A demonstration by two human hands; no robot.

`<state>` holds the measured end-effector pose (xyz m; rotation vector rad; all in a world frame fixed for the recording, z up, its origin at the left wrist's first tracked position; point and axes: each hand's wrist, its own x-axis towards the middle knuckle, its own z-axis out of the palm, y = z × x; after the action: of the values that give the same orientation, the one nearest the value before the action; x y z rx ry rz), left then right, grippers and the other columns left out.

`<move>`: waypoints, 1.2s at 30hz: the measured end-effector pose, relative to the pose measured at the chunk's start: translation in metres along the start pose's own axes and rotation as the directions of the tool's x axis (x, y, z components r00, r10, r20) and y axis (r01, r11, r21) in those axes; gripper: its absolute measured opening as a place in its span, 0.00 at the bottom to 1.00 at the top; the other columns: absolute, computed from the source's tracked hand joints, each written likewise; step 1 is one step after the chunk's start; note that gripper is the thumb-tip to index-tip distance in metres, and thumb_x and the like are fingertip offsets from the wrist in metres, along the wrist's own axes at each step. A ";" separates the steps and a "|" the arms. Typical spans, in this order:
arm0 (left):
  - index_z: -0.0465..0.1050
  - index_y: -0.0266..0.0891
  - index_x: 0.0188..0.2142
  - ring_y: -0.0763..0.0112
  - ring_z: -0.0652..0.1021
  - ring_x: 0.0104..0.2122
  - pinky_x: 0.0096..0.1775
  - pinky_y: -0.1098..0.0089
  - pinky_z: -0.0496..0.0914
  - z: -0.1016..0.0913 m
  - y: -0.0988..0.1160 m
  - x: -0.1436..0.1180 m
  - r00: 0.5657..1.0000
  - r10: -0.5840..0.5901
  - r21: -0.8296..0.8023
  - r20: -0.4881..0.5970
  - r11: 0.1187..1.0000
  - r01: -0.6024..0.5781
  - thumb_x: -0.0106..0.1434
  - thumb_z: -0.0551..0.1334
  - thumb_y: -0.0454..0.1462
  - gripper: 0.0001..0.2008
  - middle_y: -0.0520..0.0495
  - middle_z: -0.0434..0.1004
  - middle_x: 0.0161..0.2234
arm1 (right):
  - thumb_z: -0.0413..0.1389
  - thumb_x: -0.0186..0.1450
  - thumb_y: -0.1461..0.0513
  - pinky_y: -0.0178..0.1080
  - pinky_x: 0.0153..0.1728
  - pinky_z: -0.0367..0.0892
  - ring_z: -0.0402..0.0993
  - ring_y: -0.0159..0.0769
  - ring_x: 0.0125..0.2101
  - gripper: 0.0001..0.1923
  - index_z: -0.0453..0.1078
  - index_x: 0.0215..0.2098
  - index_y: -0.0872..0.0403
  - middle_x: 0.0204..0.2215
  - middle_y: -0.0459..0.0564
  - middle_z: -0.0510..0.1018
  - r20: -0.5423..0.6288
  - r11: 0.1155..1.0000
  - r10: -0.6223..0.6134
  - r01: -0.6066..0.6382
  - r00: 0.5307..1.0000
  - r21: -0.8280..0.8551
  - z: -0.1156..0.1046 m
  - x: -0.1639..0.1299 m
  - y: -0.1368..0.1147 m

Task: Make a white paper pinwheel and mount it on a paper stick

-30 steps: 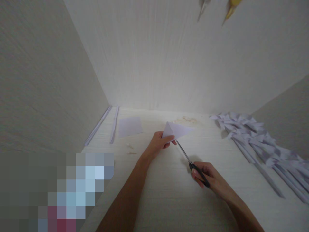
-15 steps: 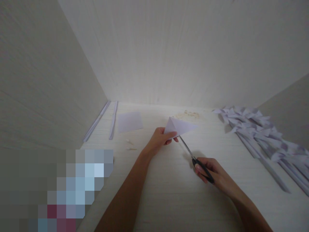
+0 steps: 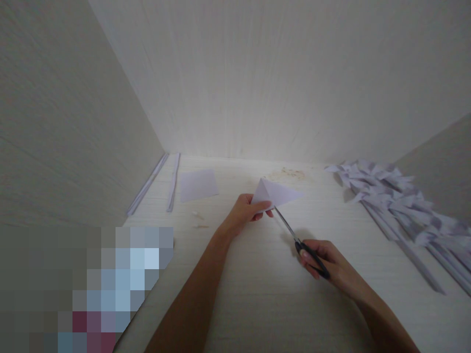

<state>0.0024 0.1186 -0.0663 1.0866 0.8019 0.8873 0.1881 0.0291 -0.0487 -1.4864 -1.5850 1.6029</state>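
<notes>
My left hand (image 3: 253, 208) pinches a white folded sheet of paper (image 3: 281, 193), its thumb on top near the lower edge. The paper has a crease and a long point toward the right. Black-handled scissors (image 3: 311, 257) are in my right hand (image 3: 322, 257), fingers wrapped round the grips. Their metal blades slant up and left, with the tips at the paper's lower edge beside my left thumb. Whether the blades have cut into the paper cannot be made out.
A flat white paper sheet (image 3: 198, 185) lies left, near two rolled paper sticks (image 3: 173, 181) and two cotton swabs (image 3: 200, 226). Paper pinwheels on sticks (image 3: 393, 196) pile at right. Small tan bits (image 3: 293, 172) lie by the back wall (image 3: 243, 98). Pixelation covers the lower left.
Little differs. Both hands, the paper and the scissors appear slightly further right in the picture. The grip of each hand is the same.
</notes>
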 end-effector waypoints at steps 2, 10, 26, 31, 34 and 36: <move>0.69 0.31 0.20 0.85 0.58 0.14 0.17 0.77 0.48 0.000 0.000 0.000 1.000 -0.002 -0.001 0.001 1.000 0.002 0.48 0.60 0.40 0.12 0.49 0.70 0.19 | 0.49 0.54 0.48 0.30 0.15 0.46 0.50 0.23 0.13 0.21 0.56 0.15 0.55 0.10 0.40 0.57 0.000 1.000 -0.008 0.008 1.000 -0.009 0.000 0.000 0.000; 0.69 0.30 0.19 0.85 0.57 0.14 0.17 0.77 0.47 0.000 -0.001 0.000 1.000 0.007 -0.006 0.012 1.000 -0.007 0.48 0.59 0.40 0.12 0.49 0.69 0.19 | 0.49 0.55 0.48 0.31 0.15 0.46 0.50 0.23 0.13 0.21 0.55 0.15 0.55 0.10 0.40 0.57 -0.001 0.999 -0.014 0.014 1.000 -0.030 0.000 -0.001 -0.002; 0.69 0.30 0.18 0.85 0.56 0.14 0.17 0.76 0.47 -0.002 0.002 -0.001 0.999 -0.016 0.052 0.028 0.999 0.014 0.48 0.58 0.38 0.11 0.51 0.66 0.16 | 0.49 0.54 0.48 0.31 0.15 0.45 0.49 0.23 0.14 0.22 0.54 0.14 0.55 0.10 0.40 0.56 0.035 0.998 0.009 -0.006 0.999 -0.064 -0.003 -0.002 0.000; 0.69 0.30 0.18 0.85 0.56 0.14 0.17 0.76 0.47 -0.001 0.004 -0.002 0.999 -0.014 0.046 0.034 0.999 0.013 0.48 0.58 0.39 0.11 0.52 0.66 0.16 | 0.49 0.53 0.47 0.31 0.15 0.45 0.49 0.23 0.14 0.22 0.54 0.14 0.55 0.11 0.40 0.55 0.030 0.998 0.020 -0.018 0.999 -0.067 -0.003 -0.001 0.000; 0.69 0.31 0.18 0.85 0.56 0.14 0.17 0.76 0.47 0.000 0.003 -0.001 0.999 -0.017 0.045 0.029 0.999 0.016 0.48 0.58 0.39 0.11 0.52 0.66 0.16 | 0.49 0.54 0.47 0.30 0.15 0.44 0.48 0.23 0.14 0.22 0.54 0.14 0.55 0.11 0.39 0.54 0.030 0.997 0.023 -0.021 0.999 -0.069 -0.004 -0.002 0.002; 0.69 0.31 0.18 0.85 0.56 0.14 0.17 0.76 0.47 0.000 0.003 -0.001 1.000 -0.018 0.050 0.025 0.999 0.017 0.47 0.58 0.39 0.11 0.52 0.65 0.16 | 0.49 0.54 0.47 0.31 0.15 0.44 0.48 0.23 0.14 0.22 0.54 0.14 0.55 0.11 0.39 0.54 0.027 0.998 0.019 -0.017 0.999 -0.067 -0.004 -0.002 0.002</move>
<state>0.0011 0.1182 -0.0638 1.1303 0.8150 0.8414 0.1929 0.0282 -0.0491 -1.5230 -1.6602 1.6008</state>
